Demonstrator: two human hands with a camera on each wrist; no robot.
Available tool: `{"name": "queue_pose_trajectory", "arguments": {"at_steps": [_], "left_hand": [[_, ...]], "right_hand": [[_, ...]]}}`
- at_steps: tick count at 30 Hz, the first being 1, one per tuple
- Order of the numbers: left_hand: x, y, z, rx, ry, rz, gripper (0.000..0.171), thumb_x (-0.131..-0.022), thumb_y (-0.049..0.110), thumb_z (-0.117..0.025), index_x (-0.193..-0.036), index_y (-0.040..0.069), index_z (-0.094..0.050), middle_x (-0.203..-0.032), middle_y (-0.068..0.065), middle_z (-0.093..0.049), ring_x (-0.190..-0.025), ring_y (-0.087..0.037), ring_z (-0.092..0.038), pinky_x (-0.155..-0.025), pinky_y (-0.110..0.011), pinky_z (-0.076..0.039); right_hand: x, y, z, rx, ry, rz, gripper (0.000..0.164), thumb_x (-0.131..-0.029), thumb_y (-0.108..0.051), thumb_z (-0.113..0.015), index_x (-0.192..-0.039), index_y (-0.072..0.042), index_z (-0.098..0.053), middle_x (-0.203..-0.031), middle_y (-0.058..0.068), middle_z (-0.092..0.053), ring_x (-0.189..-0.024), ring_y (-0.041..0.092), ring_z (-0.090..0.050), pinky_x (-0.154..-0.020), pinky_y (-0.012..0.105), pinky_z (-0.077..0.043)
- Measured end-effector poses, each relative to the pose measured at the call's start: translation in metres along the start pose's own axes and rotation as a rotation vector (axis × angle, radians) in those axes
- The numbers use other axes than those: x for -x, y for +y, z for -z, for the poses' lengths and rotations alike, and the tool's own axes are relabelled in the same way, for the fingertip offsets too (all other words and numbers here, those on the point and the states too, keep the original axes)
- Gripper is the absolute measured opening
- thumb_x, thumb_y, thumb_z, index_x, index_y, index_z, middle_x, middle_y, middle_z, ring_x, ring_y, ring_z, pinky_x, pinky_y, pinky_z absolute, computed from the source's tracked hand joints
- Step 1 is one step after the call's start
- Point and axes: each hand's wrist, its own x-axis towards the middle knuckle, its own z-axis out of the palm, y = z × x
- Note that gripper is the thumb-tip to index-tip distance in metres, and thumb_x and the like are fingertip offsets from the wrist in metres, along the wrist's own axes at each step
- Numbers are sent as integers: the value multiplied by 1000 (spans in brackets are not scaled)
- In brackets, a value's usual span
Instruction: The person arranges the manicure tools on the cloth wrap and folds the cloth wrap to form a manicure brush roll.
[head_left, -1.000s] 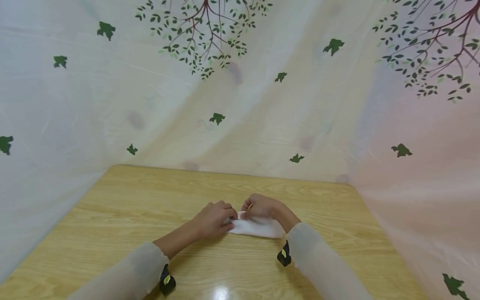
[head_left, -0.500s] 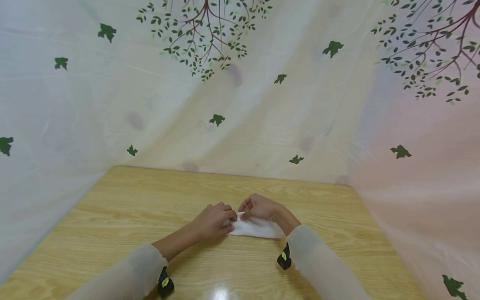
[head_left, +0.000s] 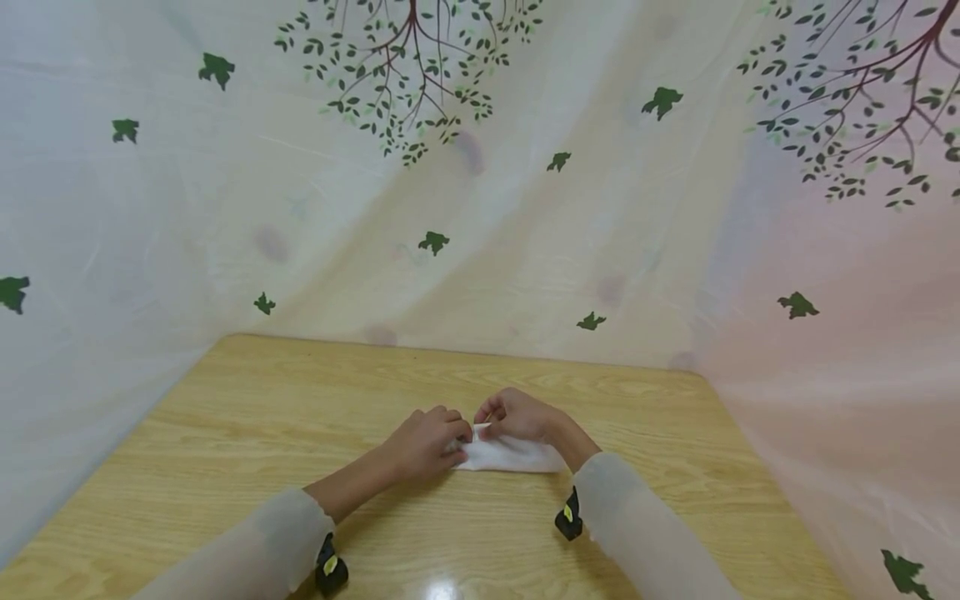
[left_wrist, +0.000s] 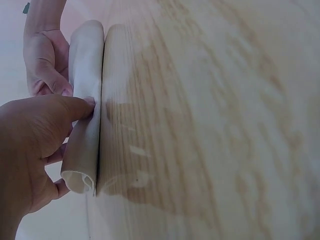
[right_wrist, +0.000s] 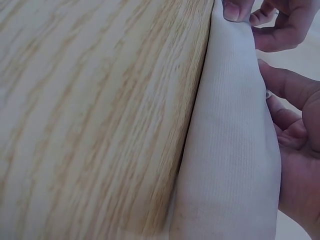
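Note:
A white ribbed cloth (head_left: 517,457), rolled into a loose flattened tube, lies crosswise on the wooden table. My left hand (head_left: 423,446) grips it near its left end. In the left wrist view the thumb of that left hand (left_wrist: 30,145) presses on the near side, the fingers reach behind, and the roll's open end shows its inner layers. My right hand (head_left: 521,414) pinches the cloth's far upper edge near the middle, close to the left fingertips. In the right wrist view, the cloth (right_wrist: 225,125) partly hides the fingertips of the right hand (right_wrist: 300,150).
The pale wood-grain table (head_left: 300,392) stretches around both hands. A whitish curtain (head_left: 480,275) with printed leaves and branches hangs behind and beside it. Small dark devices sit at the wrists, below light sleeves (head_left: 637,517).
Both hands keep their hold on the cloth in nearly the same place. The right fingers have shifted slightly left along its far edge. The head view has tilted up a little.

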Motion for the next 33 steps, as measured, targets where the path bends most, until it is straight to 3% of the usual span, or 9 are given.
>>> {"name": "queue_pose_trajectory", "arguments": {"at_steps": [8,19,28,33], "left_hand": [[-1,-3,-1,11,-23,5,19,-91,31,-80,-104,19,-73,-101,4,-68,-88,-16,-60,-62,-33,-46],[-1,-7,6,79,-64,-3,19,-94,27,-76,-109,16,-74,-106,1,-69,-96,-19,-61,-77,-40,-52],[0,-20,9,121,-72,-71,20,-95,25,-75,-111,12,-75,-109,-1,-70,-100,-20,-63,-86,-38,-54],[7,-32,22,147,-62,-39,19,-95,23,-75,-111,12,-76,-112,-2,-69,-105,-22,-64,-90,-39,-54]], "right_hand": [[-1,4,3,49,-20,42,13,-96,-11,-72,-107,-3,-71,-85,0,-64,-77,11,-53,-73,26,-43],[-3,3,5,84,-12,50,12,-96,-11,-72,-106,-4,-73,-92,-1,-70,-84,11,-59,-80,28,-47],[3,-3,7,154,10,74,13,-98,-12,-71,-107,-4,-72,-98,1,-71,-92,14,-62,-85,31,-51],[9,1,10,245,71,111,16,-99,-15,-68,-111,-4,-71,-102,-2,-71,-96,12,-63,-88,34,-52]]}}
